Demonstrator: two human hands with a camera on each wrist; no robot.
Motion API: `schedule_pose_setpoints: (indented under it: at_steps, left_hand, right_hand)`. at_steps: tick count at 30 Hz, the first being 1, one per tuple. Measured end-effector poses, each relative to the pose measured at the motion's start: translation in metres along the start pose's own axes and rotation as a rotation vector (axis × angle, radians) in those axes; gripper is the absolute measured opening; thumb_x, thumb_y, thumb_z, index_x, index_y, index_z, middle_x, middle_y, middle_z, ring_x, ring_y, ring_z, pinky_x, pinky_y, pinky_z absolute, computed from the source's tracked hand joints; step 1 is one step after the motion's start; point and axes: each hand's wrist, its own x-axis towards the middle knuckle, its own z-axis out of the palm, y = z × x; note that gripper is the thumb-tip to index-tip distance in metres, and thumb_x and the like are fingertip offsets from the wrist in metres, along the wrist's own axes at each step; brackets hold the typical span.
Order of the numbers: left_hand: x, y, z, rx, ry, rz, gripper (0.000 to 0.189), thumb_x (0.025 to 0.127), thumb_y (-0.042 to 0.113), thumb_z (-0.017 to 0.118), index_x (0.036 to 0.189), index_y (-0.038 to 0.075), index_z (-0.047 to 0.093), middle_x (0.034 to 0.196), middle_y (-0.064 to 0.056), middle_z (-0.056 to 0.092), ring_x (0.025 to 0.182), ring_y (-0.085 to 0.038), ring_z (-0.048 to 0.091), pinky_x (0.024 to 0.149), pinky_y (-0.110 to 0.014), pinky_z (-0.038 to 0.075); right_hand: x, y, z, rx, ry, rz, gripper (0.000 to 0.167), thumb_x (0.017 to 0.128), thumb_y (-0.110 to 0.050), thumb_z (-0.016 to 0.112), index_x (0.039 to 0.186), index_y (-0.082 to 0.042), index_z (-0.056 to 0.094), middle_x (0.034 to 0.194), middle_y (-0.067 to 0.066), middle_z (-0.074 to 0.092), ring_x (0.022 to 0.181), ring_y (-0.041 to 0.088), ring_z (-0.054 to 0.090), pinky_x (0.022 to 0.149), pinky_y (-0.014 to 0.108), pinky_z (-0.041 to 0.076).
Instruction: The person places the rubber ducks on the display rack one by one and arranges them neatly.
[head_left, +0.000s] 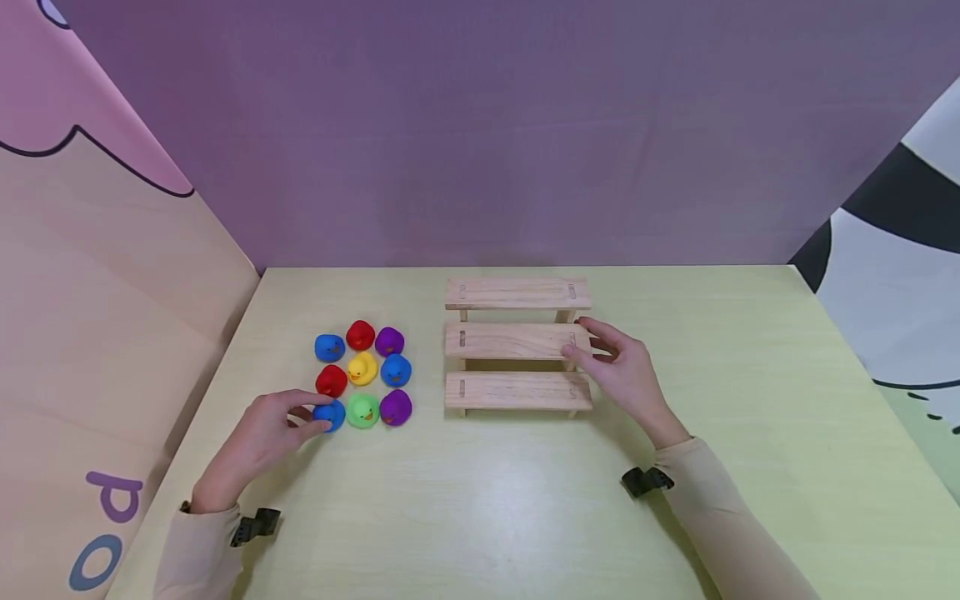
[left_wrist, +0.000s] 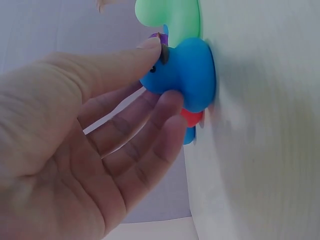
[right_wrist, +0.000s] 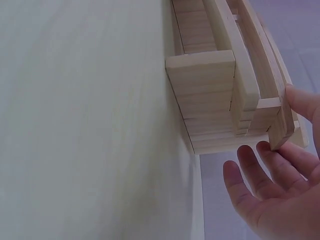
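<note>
On the left, a small blue rubber duck [head_left: 334,411] sits at the near-left corner of a cluster of ducks. My left hand [head_left: 262,429] pinches it by the head between thumb and fingers; in the left wrist view the duck's body [left_wrist: 197,75] stands against the tabletop. A three-step wooden stand [head_left: 510,342] is at the middle of the table. With my right hand [head_left: 626,375] I grip the right end of its middle step, thumb on top. In the right wrist view the stand's side [right_wrist: 205,100] shows, other fingers spread beneath the step.
Beside the held duck are a green duck [head_left: 363,411] and a red duck [head_left: 332,381]. A yellow duck [head_left: 362,368] and several purple, blue and red ones complete the cluster. A purple wall [head_left: 525,133] rises behind the table [head_left: 480,500], with printed panels at both sides.
</note>
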Motion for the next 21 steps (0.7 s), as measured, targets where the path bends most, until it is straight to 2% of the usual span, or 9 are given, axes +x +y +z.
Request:
schedule_pose_setpoints:
  at_steps: [9,21]
  left_hand:
    - [-0.0014,0.0032,-0.0001,0.022,0.018,0.019,0.032,0.093,0.014,0.083,0.123,0.004,0.079,0.116,-0.015,0.079,0.094,-0.026,0.075,0.077,-0.037,0.065]
    - [-0.002,0.0048,-0.0048,0.007,0.066,0.064,0.031,0.092,0.011,0.084,0.122,0.005,0.079,0.116,-0.014,0.079,0.094,-0.026,0.077,0.078,-0.037,0.066]
  right_hand:
    - [-0.0014,-0.0009,-0.0022,-0.003,-0.018,0.013,0.063,0.099,-0.036,0.078,0.154,-0.013,0.058,0.159,0.008,0.057,0.134,0.037,0.064,0.09,0.007,0.051]
    - [-0.002,0.0,-0.0034,-0.01,-0.029,0.032,0.064,0.099,-0.038,0.078,0.155,-0.016,0.057,0.161,0.008,0.055,0.134,0.039,0.065,0.087,0.009,0.051]
